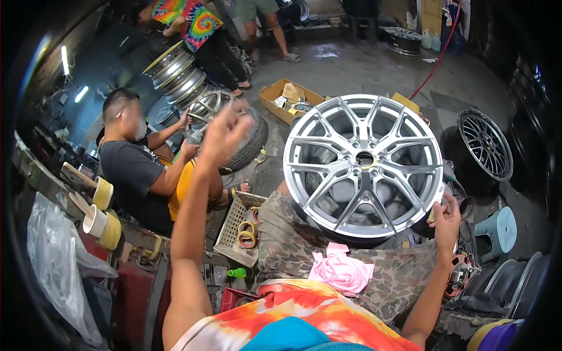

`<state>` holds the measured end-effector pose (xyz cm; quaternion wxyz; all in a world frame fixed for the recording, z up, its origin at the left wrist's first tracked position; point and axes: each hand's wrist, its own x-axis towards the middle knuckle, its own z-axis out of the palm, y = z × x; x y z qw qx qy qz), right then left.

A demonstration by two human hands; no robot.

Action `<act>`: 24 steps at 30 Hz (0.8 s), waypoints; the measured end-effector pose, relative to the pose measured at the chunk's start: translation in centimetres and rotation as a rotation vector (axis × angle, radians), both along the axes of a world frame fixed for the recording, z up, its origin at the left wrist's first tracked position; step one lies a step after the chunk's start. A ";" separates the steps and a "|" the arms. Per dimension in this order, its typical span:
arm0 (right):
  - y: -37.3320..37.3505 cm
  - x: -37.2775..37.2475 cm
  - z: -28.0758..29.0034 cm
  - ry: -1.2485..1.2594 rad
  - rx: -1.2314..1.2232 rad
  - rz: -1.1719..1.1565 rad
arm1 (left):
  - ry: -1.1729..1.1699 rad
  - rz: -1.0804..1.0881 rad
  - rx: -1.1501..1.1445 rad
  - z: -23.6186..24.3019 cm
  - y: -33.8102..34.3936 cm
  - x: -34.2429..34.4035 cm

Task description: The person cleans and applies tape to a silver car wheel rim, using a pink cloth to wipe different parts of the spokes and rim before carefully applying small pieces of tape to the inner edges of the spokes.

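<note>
A silver multi-spoke alloy wheel rim point(328, 148) lies face up in front of me, above my lap. Off its lower right edge, my right hand point(446, 222) has bent fingers closed on something small and pale yellowish-white that I cannot make out. My left hand point(225, 137) is raised in the air left of the rim, slightly blurred, its fingers bent but apart, with nothing visible in them. A crumpled pink cloth point(341, 270) rests on my camouflage trousers point(281, 234), just below the rim.
To my left a seated person point(132, 146) handles another wheel point(208, 108) above a tyre point(249, 140). A plastic basket point(228, 231) with tape rolls point(247, 234) stands by my left leg. Beyond is a cardboard box point(275, 96); right, a dark wheel point(483, 143) and blue stool point(497, 231).
</note>
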<state>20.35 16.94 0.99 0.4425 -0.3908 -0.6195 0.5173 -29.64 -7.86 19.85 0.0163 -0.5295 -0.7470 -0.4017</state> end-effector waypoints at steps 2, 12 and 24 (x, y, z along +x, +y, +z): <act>-0.2 -0.2 -0.6 -0.007 -0.026 -0.009 | -0.182 0.001 0.074 5.3 1.9 -2.9; -0.9 -1.1 -0.7 -0.158 0.099 0.003 | -0.074 0.797 -0.207 17.0 5.1 -19.7; -1.6 -1.5 0.3 -0.306 0.195 0.033 | -0.154 0.805 -0.350 15.7 5.0 -19.8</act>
